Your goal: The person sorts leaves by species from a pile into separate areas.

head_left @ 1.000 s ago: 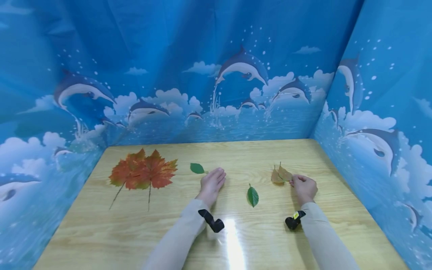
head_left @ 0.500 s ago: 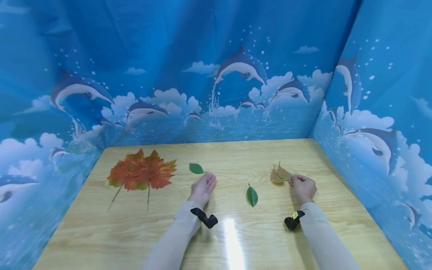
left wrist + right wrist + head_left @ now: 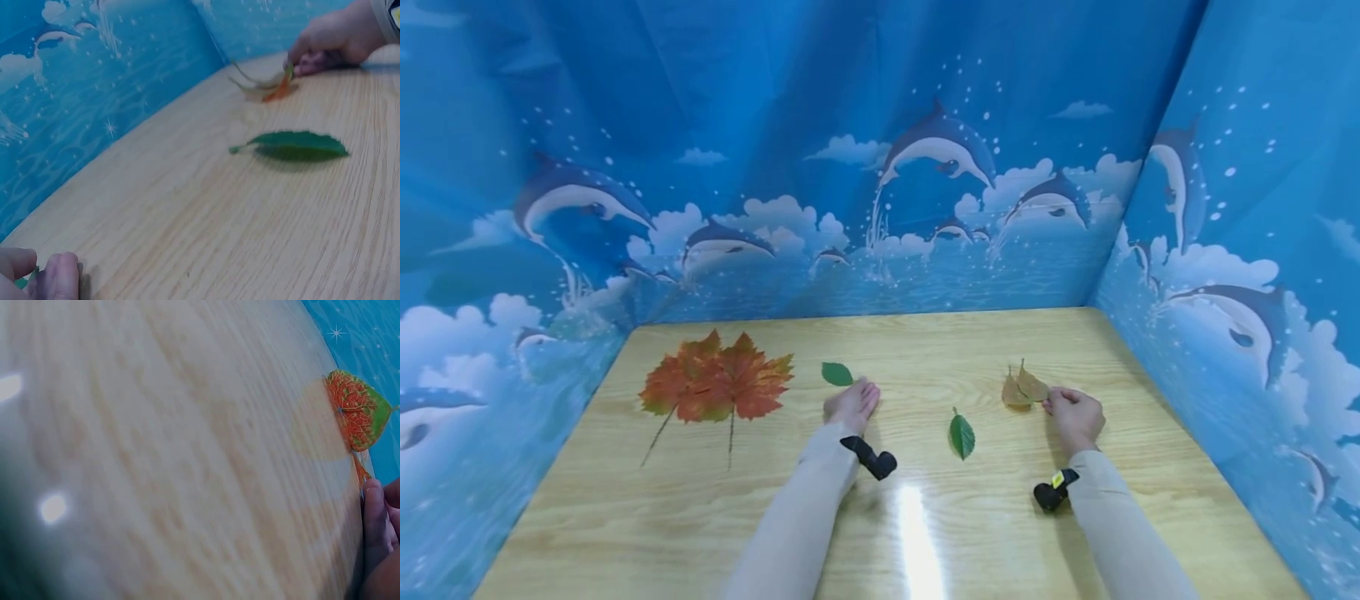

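My left hand [image 3: 852, 402] lies beside a small green leaf [image 3: 837, 373], its fingers at the leaf's stem end. In the left wrist view a bit of green shows in the gap between thumb and fingers [image 3: 61, 275]. Farther right, my right hand [image 3: 1077, 418] pinches the edge of a yellowish-brown leaf [image 3: 1033, 387]. Another such leaf [image 3: 1014, 393] overlaps it on the left. Red and green colouring marks a leaf [image 3: 359, 411] by the right fingers [image 3: 375, 509] in the right wrist view. A second green leaf [image 3: 962, 436] lies between the hands.
Two overlapping red-orange maple leaves [image 3: 715, 379] with long stems lie at the left of the wooden table [image 3: 625, 533]. Blue dolphin-print cloth [image 3: 820, 167] walls off the table's back and sides.
My left hand has moved left and come up to the green leaf's stem end. The right hand keeps its pinch and stays in place; the leaves look unmoved.
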### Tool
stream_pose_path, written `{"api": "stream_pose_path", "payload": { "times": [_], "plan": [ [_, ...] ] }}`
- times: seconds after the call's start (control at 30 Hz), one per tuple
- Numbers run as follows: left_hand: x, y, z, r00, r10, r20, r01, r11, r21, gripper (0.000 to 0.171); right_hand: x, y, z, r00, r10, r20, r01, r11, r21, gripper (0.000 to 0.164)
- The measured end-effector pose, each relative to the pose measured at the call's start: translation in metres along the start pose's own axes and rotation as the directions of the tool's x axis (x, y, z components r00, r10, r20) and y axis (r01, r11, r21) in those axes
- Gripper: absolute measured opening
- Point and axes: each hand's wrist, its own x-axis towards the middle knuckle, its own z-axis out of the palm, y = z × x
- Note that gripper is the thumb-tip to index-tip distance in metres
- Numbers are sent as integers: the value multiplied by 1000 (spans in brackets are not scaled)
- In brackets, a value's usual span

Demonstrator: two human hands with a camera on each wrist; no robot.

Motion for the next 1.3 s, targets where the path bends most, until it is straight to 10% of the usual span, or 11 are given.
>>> {"api": "stream_pose_path", "payload": {
  "times": [0.3, 0.77, 1.3],
  "plan": [
    [3, -5, 10, 985, 83, -149, -68, 992, 103, 25, -2, -3, -1, 1000, 22, 7, -22, 1000, 3, 32],
    [0, -4, 5, 991, 95, -99, -77, 983, 166, 24, -9, -4, 0, 1000, 10, -20, -10, 1000, -4, 32],
    [1, -4, 5, 991, 68, -118, -46, 982, 182, 23, -67, -20, 13, 963, -50, 266, 42, 999, 33, 38]
  ]
}}
